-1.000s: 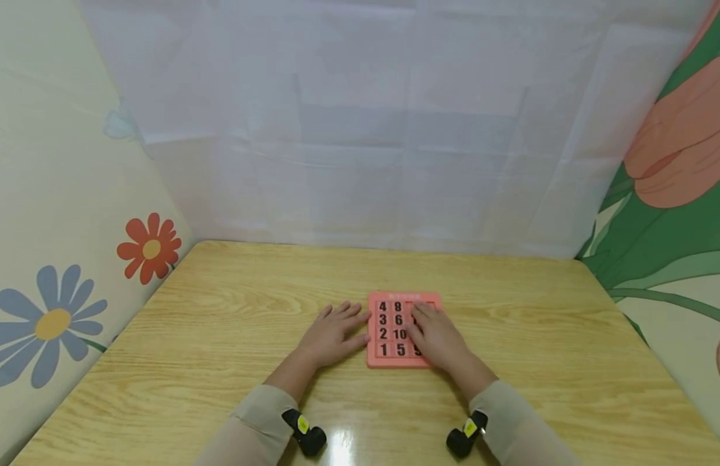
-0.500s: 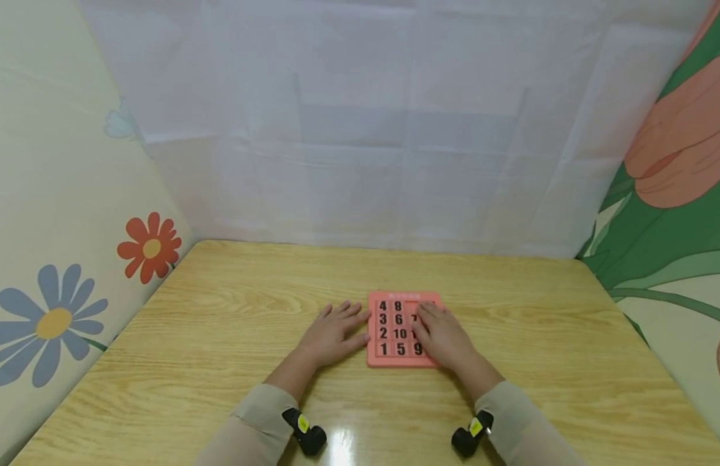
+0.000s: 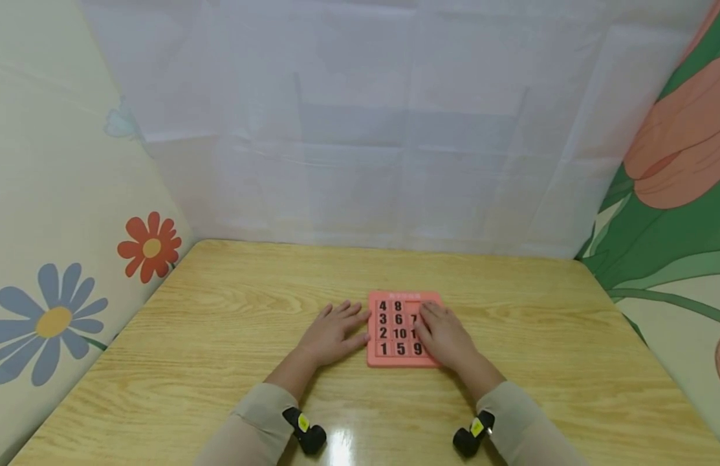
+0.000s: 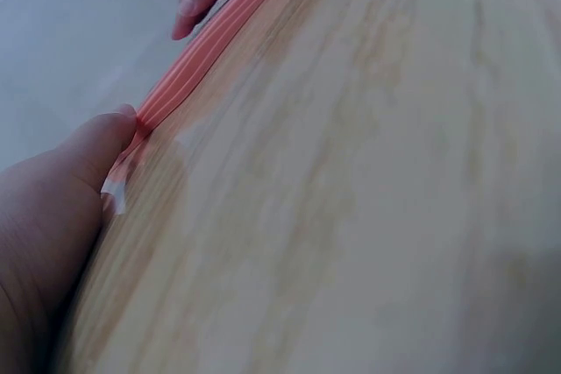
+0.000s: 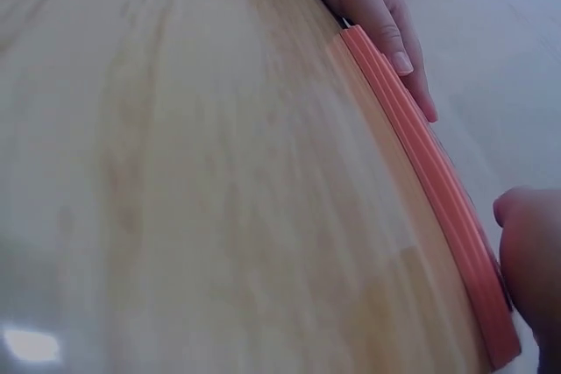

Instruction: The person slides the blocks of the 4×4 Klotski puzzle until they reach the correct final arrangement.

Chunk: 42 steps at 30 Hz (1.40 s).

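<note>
A pink sliding number puzzle (image 3: 400, 362) lies flat on the table, black digits on its tiles. In the head view, 4, 3, 2 and 1 run down its left column, with 8, 6, 10 and 5 beside them. Spread fingers of my left hand (image 3: 332, 334) touch its left edge. My right hand (image 3: 447, 333) lies over the right part, fingertips on the upper tiles, hiding the right column and part of the third. A bare recess shows right of the 8. In the left wrist view, my left thumb (image 4: 110, 133) is at the puzzle's side wall (image 4: 206, 54).
The wood-grain table (image 3: 231, 291) extends around the puzzle on all sides. White sheeting (image 3: 360, 162) hangs behind it. Flower-printed panels stand at left (image 3: 51, 194) and right (image 3: 674, 226). Both sleeves carry a black wrist camera, one at left (image 3: 310, 440) and one at right (image 3: 469, 441).
My right hand has shifted slightly right across the puzzle, uncovering the 9, part of the 7 and the recess beside the 8. My left hand and the puzzle have stayed put.
</note>
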Motion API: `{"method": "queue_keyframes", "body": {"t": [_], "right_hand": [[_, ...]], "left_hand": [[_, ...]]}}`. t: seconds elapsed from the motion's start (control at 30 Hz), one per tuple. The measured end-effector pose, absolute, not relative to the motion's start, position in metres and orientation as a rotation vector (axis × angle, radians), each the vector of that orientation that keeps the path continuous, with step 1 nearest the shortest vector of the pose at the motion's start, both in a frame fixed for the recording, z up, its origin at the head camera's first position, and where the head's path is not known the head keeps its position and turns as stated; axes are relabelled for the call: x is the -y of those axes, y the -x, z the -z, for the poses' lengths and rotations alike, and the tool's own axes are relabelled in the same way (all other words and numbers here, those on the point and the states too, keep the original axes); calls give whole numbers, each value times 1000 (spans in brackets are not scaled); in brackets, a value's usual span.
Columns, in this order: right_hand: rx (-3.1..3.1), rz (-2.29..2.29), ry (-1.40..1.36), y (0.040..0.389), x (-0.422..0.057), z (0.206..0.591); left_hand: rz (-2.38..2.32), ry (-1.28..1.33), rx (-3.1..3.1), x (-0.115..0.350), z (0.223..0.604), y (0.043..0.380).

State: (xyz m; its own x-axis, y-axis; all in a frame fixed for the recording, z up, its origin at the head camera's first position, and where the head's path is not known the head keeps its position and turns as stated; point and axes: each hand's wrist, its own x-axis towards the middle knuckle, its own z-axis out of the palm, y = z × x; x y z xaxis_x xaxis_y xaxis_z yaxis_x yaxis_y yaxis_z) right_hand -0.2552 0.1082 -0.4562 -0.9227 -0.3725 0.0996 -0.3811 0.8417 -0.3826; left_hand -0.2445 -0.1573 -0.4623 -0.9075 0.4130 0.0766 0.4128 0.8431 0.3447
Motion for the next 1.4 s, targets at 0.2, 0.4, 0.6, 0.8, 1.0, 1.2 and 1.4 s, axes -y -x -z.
{"method": "queue_keyframes", "body": {"t": [0.2, 0.4, 0.6, 0.8, 1.0, 1.2, 1.4], "right_hand": [[2951, -664, -660, 255, -96, 453], [3011, -650, -709, 254, -79, 452], [3023, -645, -742, 255, -68, 451], [3013, -615, -769, 255, -65, 451], [3026, -617, -762, 256, -65, 451], [3038, -620, -734, 256, -69, 451], [3040, -605, -717, 257, -73, 454]], "left_hand": [[-563, -670, -3018, 158, 463, 246], [-560, -675, -3009, 157, 463, 246], [-560, -676, -3015, 157, 464, 247], [-551, -677, -3014, 157, 462, 246], [-546, -678, -3017, 157, 463, 247], [-535, -678, -3021, 158, 465, 248], [-537, -680, -3015, 159, 465, 246]]}}
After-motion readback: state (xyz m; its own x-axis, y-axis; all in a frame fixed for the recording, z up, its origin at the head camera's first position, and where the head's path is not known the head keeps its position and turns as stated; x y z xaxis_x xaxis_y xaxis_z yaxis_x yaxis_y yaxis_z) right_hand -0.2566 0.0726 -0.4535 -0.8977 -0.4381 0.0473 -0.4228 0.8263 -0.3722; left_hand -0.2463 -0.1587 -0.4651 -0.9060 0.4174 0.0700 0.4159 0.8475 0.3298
